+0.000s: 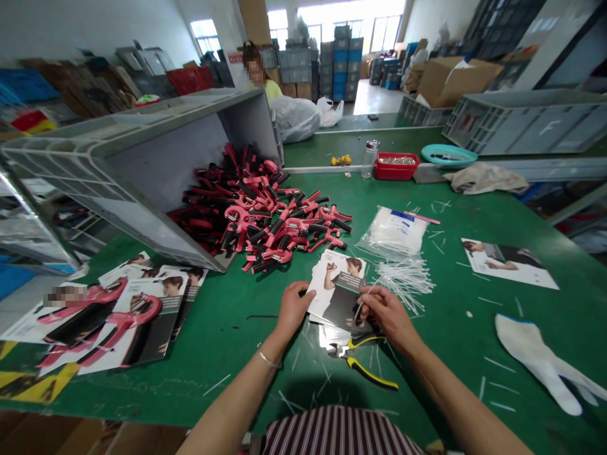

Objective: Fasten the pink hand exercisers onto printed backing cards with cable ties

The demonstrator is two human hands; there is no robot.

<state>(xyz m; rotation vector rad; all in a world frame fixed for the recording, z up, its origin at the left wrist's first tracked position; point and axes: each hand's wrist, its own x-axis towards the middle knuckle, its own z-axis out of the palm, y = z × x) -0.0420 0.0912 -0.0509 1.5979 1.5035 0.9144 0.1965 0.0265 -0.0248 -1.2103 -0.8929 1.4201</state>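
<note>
My left hand (294, 309) grips the left edge of a printed card (332, 294), its thumb on the top face. The card lies on a small stack in front of me. Over the card's right side, my right hand (386, 313) is closed in a pinch on a thin white cable tie (358, 308). Just beyond that hand lie a loose bunch of white cable ties (403, 281) and a clear bag of cable ties (396, 232). Side cutters with yellow-and-black handles (367, 370) rest below the stack, jaws pointing left.
A grey crate (137, 208) on its side spills pink-and-black hand grip exercisers (284, 224) onto the green table. Carded exercisers (137, 322) lie at left. A single card (509, 262) and white glove (540, 360) are at right. A red tray (396, 167) stands behind; a person sits farther back.
</note>
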